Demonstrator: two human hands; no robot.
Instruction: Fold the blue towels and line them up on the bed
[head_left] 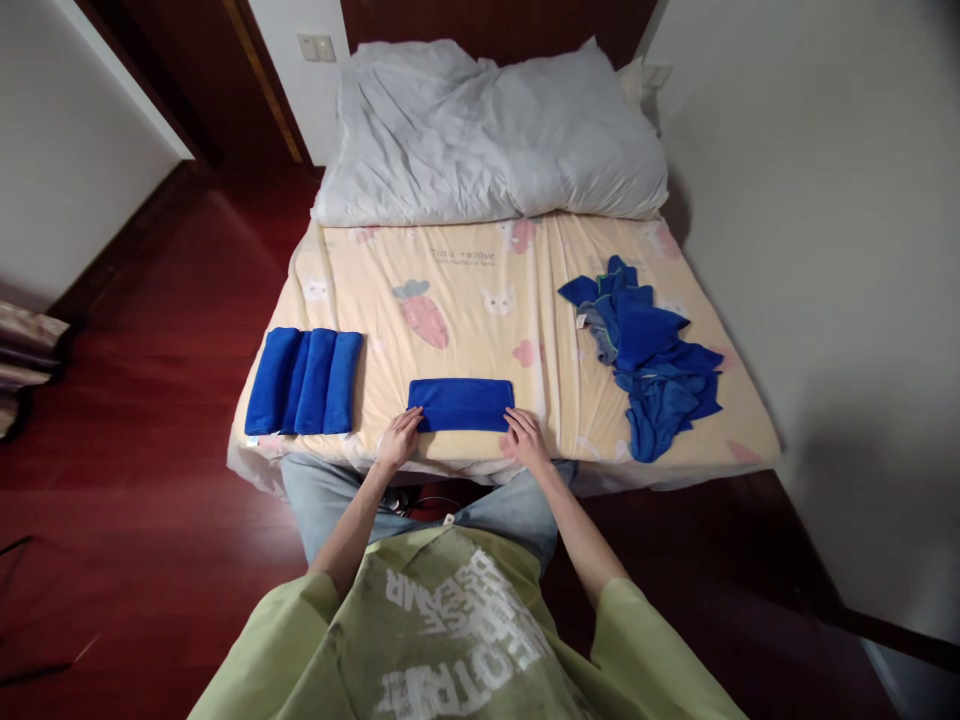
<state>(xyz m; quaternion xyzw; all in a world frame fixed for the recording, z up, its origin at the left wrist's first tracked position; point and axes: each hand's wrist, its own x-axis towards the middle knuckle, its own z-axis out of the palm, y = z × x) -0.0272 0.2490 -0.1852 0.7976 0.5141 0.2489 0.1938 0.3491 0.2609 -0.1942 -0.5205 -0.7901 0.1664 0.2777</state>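
Note:
A blue cloth (pixel 461 400), folded into a flat wide strip, lies on the bed near its front edge. My left hand (pixel 403 432) pinches the left end of the cloth, fingertips on its edge. At the opposite end, my right hand (pixel 523 430) grips the right edge the same way. To the left sits a row of folded blue cloths (pixel 304 382), laid side by side. On the right, a loose heap of crumpled blue cloths (pixel 649 345) spreads over the sheet, some with pale edging.
The bed (pixel 360 285) has a yellow sheet printed with carrots and cat faces. A bunched white quilt (pixel 495 140) covers its head end. A wall (pixel 810 250) runs along the right, and dark red floor (pixel 157 330) lies to the left.

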